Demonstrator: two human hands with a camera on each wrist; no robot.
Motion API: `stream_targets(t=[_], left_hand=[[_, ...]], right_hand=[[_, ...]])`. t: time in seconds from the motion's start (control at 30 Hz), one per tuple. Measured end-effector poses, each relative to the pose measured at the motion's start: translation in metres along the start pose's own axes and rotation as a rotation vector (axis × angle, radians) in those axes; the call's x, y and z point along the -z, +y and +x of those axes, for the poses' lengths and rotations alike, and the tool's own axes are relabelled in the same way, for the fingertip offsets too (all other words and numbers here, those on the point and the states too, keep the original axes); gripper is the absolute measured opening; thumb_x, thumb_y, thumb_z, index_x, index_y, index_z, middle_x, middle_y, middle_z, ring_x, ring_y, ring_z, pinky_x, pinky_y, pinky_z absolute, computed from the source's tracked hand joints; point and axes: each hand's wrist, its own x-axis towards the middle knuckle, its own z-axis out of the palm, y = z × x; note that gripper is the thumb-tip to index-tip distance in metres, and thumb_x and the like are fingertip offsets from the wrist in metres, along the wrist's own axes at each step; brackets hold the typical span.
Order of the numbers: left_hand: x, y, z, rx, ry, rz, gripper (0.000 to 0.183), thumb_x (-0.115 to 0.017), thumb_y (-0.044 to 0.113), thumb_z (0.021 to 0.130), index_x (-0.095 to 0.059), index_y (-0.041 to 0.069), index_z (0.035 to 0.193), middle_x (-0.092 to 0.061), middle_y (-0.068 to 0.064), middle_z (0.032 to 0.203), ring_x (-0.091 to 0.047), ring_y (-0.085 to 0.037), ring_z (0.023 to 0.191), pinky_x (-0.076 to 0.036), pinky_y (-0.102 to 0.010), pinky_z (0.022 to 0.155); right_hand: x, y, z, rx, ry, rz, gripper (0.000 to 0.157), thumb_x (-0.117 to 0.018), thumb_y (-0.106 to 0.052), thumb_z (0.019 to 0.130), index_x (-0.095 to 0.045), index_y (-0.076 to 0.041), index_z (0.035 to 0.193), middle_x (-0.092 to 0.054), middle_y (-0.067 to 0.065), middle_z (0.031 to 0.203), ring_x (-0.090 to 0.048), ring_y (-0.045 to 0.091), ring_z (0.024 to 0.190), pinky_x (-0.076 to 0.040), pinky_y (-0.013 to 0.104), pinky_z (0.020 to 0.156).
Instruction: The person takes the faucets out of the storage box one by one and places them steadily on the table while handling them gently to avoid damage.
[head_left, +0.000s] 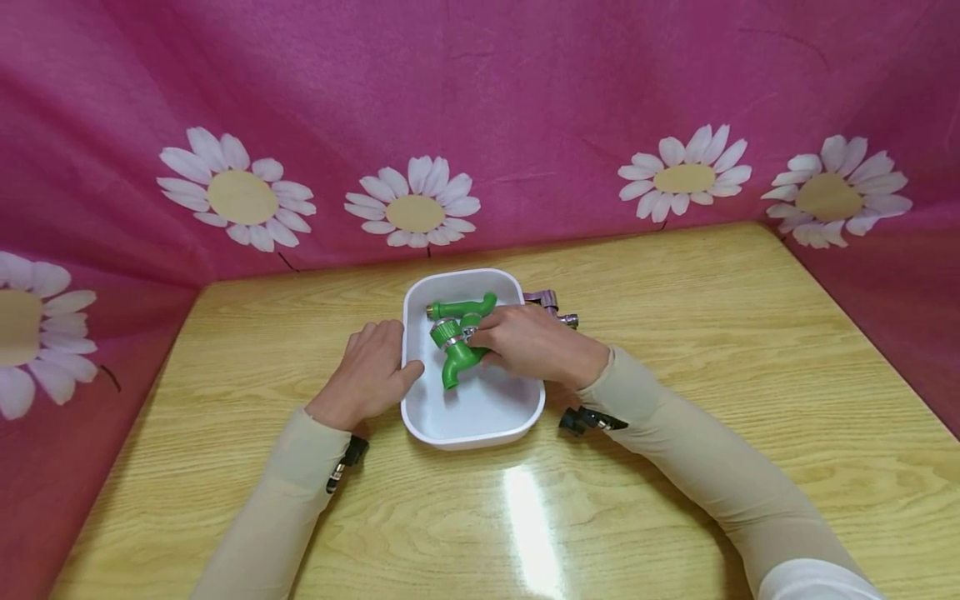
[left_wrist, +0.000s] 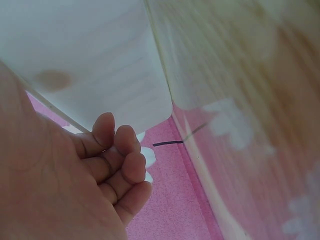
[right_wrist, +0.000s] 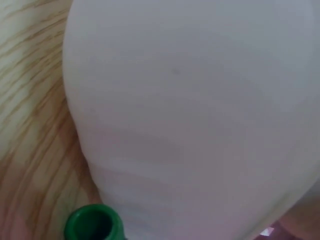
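A white plastic tub [head_left: 457, 417] stands on the wooden table. My left hand [head_left: 371, 371] holds its left rim, the thumb over the inside and the loosely bent fingers [left_wrist: 131, 167] along the outer wall. My right hand [head_left: 528, 342] reaches over the right rim and grips a green faucet [head_left: 460, 364] with a ribbed knob and chrome collar; its spout points toward me. The fingertips are partly hidden. Behind it in the tub lies a second green faucet [head_left: 461, 308] with a brass-coloured threaded end. In the right wrist view a green spout end [right_wrist: 95, 225] shows at the bottom.
A purple faucet [head_left: 546, 300] with a chrome end lies just outside the tub's right side, partly hidden by my right hand. The glossy table [head_left: 652, 292] meets a pink cloth backdrop [head_left: 525, 108] printed with white flowers at the back and sides.
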Motion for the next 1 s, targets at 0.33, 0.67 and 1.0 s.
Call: stream_targets(t=[0.33, 0.67, 1.0], left_hand=[[0.0, -0.001, -0.001, 0.001, 0.008, -0.002, 0.033, -0.055, 0.032, 0.093, -0.052, 0.003, 0.108, -0.052, -0.009, 0.093, -0.044, -0.028, 0.094, -0.031, -0.038, 0.084], [0.001, 0.0, 0.0, -0.009, 0.006, -0.005, 0.036, -0.054, 0.033, 0.094, -0.052, 0.002, 0.112, -0.053, -0.009, 0.095, -0.045, -0.028, 0.097, -0.033, -0.04, 0.086], [0.002, 0.0, -0.001, -0.011, 0.011, 0.005, 0.038, -0.055, 0.034, 0.092, -0.053, 0.002, 0.112, -0.055, -0.01, 0.096, -0.046, -0.028, 0.097, -0.034, -0.039, 0.085]], right_hand=[[0.002, -0.003, 0.0, 0.008, -0.013, -0.011, 0.024, -0.079, -0.022, 0.09, -0.079, -0.017, 0.114, -0.08, 0.0, 0.11, -0.074, 0.019, 0.105, -0.06, 0.036, 0.086], [0.002, -0.006, -0.001, 0.015, -0.009, -0.052, 0.025, -0.079, -0.024, 0.09, -0.079, -0.018, 0.114, -0.079, 0.001, 0.112, -0.074, 0.02, 0.104, -0.061, 0.037, 0.086], [-0.001, -0.014, -0.002, 0.116, 0.047, -0.102, 0.02, -0.078, -0.021, 0.09, -0.08, -0.018, 0.11, -0.08, -0.001, 0.101, -0.073, 0.018, 0.093, -0.06, 0.034, 0.083]])
